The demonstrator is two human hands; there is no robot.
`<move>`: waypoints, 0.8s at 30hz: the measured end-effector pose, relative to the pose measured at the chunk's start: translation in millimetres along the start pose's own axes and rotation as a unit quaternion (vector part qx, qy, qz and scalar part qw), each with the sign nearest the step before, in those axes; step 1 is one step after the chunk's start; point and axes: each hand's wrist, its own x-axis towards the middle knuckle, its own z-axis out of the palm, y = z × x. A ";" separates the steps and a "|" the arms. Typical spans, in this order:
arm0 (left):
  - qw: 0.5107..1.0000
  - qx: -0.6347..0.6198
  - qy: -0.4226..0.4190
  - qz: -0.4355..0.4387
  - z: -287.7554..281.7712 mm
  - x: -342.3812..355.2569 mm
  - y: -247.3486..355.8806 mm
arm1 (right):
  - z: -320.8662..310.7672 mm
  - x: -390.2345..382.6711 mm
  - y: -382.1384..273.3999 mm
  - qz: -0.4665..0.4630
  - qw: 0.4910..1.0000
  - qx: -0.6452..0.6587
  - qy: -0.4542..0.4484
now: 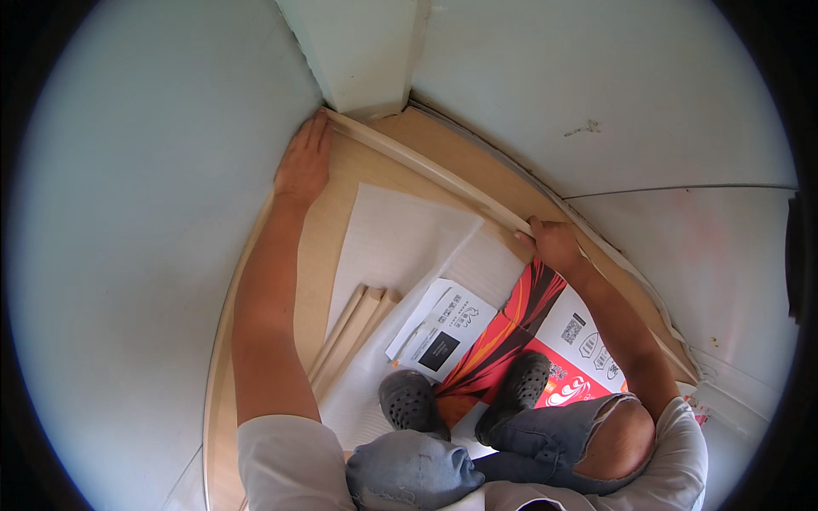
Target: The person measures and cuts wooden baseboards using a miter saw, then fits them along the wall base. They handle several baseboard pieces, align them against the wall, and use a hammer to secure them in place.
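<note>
A long tan trim strip (426, 169) lies across the light wood-coloured floor boards (383, 166), running from the far corner down to the right. At its far left end my left hand (304, 160) lies flat with fingers stretched out beside the left wall, fingertips touching the strip's tip. My right hand (554, 244) holds the strip near its other end, with the fingers closed about it; part of the grip is hidden. Between my forearms lie several shorter tan trim pieces (354, 328) on white foam sheeting (400, 226).
Printed red, black and white cardboard (562, 341) lies under my dark clogs (411, 400). Beside it is a white printed sheet (443, 332). Pale walls (136, 230) stand on both sides, with a boxed column (362, 60) in the far corner. A white pipe (733, 396) is at right.
</note>
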 end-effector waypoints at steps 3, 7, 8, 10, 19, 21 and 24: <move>1.000 -0.017 0.019 -0.001 6.7 1.3 0.2 | -3.3 3.4 -1.4 -0.031 0.996 0.039 0.069; 0.998 -0.050 0.016 -0.017 6.0 -1.9 -1.8 | -41.1 13.7 -19.7 0.027 0.962 0.207 0.176; 0.998 -0.059 0.014 -0.019 4.5 -2.3 -3.3 | -45.4 6.0 -22.6 0.104 0.931 0.311 0.162; 0.996 -0.083 0.007 -0.018 -0.8 1.3 0.1 | -78.8 -20.6 -31.1 0.242 0.823 0.511 0.052; 0.990 -0.135 0.024 -0.032 -15.7 2.4 5.8 | -128.8 -185.7 -72.9 0.465 0.303 0.785 -0.276; 0.989 -0.142 0.036 -0.023 -15.8 2.9 4.2 | -127.4 -196.0 -76.5 0.411 0.311 0.818 -0.255; 0.990 -0.135 0.040 -0.015 -10.1 3.2 1.5 | -127.8 -199.4 -75.0 0.393 0.344 0.801 -0.293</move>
